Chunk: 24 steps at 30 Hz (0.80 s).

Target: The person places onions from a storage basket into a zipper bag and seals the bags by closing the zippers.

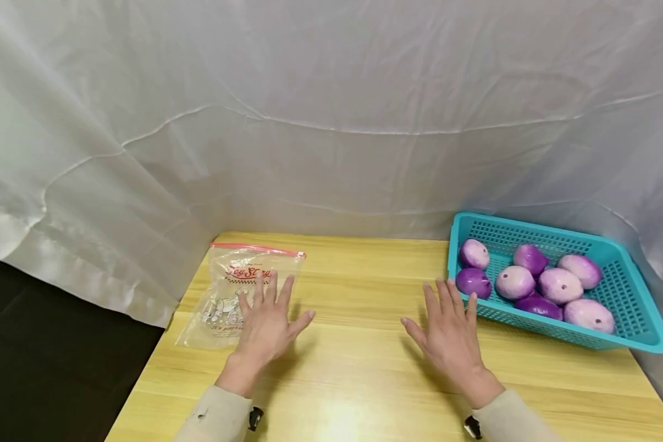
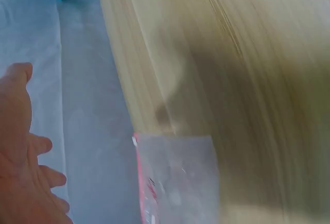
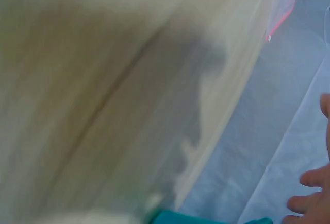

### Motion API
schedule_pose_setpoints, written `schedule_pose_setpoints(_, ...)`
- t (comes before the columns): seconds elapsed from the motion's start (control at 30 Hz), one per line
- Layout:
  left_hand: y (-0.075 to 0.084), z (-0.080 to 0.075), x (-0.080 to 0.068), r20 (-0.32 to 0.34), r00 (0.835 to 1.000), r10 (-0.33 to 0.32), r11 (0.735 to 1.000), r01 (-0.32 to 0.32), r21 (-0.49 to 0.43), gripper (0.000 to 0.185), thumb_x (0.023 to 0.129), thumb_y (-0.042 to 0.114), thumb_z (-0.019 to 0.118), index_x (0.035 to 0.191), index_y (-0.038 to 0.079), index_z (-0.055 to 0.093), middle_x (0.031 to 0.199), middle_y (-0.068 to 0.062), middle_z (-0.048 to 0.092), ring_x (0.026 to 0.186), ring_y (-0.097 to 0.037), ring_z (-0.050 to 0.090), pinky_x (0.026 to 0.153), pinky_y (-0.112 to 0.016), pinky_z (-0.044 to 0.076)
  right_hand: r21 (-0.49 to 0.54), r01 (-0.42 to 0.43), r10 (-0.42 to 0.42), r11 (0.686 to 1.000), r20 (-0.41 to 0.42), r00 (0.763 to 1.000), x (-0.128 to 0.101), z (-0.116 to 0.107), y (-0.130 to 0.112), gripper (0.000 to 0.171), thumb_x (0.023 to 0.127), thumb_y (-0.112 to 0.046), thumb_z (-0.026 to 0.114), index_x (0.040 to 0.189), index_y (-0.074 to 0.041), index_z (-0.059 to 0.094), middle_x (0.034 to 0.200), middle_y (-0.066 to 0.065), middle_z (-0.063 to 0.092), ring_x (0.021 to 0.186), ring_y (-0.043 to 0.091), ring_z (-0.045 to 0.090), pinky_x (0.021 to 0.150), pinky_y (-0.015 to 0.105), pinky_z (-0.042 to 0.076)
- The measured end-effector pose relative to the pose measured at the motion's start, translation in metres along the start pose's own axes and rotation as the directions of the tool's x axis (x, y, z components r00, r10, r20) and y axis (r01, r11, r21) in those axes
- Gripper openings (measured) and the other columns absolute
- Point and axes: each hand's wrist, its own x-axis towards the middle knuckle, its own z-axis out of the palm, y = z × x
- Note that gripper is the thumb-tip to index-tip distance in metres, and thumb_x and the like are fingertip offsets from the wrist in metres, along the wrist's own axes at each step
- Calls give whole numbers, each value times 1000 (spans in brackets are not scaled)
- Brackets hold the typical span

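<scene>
My left hand (image 1: 267, 325) hovers palm down with spread fingers, partly over a clear zip bag (image 1: 221, 301). The bag lies flat, with a pink zip edge at the top and red lettering and a cartoon print. In the left wrist view the bag (image 2: 178, 177) shows below, apart from the hand (image 2: 20, 152). My right hand (image 1: 450, 337) is also spread above the table, holding nothing, just left of a teal basket (image 1: 641, 307). Several purple-and-white onions (image 1: 560, 285) lie in that basket. In the right wrist view, fingers (image 3: 312, 177) show at the right edge.
The wood-grain table (image 1: 353, 356) carries the bag at left and the basket at back right. A pale grey cloth (image 1: 331, 172) hangs behind the table and along its sides. Dark floor (image 1: 44, 362) shows beyond the table's left edge.
</scene>
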Motion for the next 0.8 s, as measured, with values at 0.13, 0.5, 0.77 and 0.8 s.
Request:
schedule_pose_setpoints(0.13, -13, 1, 4, -17, 997, -73, 996, 73, -44, 90, 100, 68, 52, 168, 15, 26, 174, -22, 12, 161, -48, -6, 116, -82, -1, 52, 129, -121, 990, -135, 983, 0, 8, -6, 79, 103, -61, 50, 146, 5, 51, 152, 32, 47, 145, 52, 39, 118, 72, 27)
schedule_pose_setpoints(0.5, -49, 18, 28, 55, 947, -318, 945, 321, -64, 89, 107, 60, 44, 168, 3, 13, 170, -36, 8, 154, -65, 2, 111, -88, 5, 235, 34, -50, 971, 61, 997, 7, 37, -34, 74, 95, -32, 75, 152, 4, 45, 157, 31, 41, 142, 52, 43, 111, 67, 42)
schedule_pose_setpoints(0.77, -56, 38, 34, 246, 913, -326, 941, 337, -4, 94, 105, 69, 35, 169, 7, 6, 169, -36, 1, 152, -67, -2, 109, -88, 0, 296, -141, 59, 945, 269, 961, 7, 50, -41, 78, 101, -35, 68, 159, 4, 34, 165, 31, 31, 150, 52, 34, 117, 65, 37)
schedule_pose_setpoints(0.8, -55, 40, 34, 260, 912, -316, 944, 330, -9, 94, 104, 70, 34, 169, 9, 6, 170, -35, 0, 152, -66, -3, 109, -87, -2, 301, -151, 64, 942, 279, 958, 7, 51, -41, 78, 101, -36, 68, 159, 4, 34, 165, 31, 30, 151, 52, 33, 117, 65, 37)
